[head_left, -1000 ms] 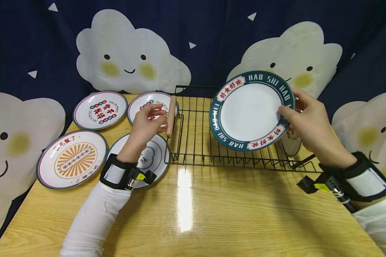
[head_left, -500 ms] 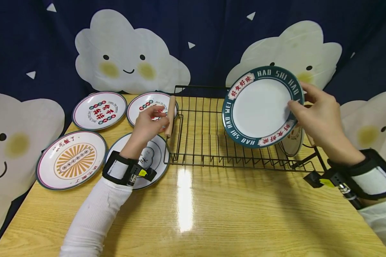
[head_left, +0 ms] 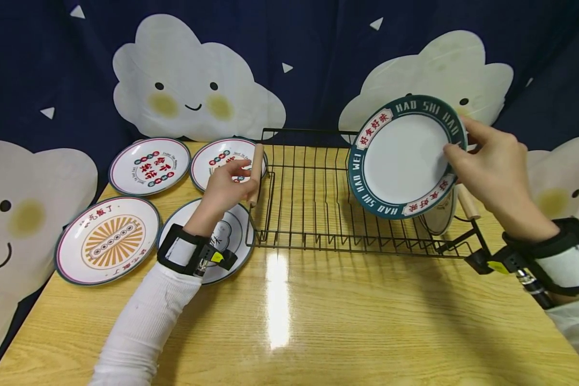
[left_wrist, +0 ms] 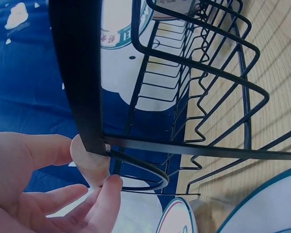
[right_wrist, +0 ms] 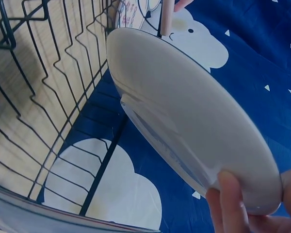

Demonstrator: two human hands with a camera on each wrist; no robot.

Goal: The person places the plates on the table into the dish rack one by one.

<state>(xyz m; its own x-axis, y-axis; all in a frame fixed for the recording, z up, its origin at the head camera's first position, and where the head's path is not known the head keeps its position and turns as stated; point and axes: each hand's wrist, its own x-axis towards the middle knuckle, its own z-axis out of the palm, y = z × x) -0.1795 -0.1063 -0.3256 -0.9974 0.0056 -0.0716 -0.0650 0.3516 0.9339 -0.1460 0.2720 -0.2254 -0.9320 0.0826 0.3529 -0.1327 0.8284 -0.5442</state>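
My right hand grips a white plate with a dark green lettered rim by its right edge, thumb on the face. The plate is held tilted above the right part of a black wire dish rack. In the right wrist view its pale underside shows, with fingertips against it. My left hand pinches the wooden handle at the rack's left end, thumb on one side and a finger on the other. Another plate stands in the rack's right end, partly hidden behind the held plate.
Several plates lie on the wooden table left of the rack: one with red characters, one with an orange sunburst, and others partly behind my left arm. A second wooden handle marks the rack's right end. A cloud-patterned curtain hangs behind.
My right hand has carried the green-rimmed plate rightward and slightly up, uncovering the rack's right handle. The left hand stays at the left handle, shifting only slightly.
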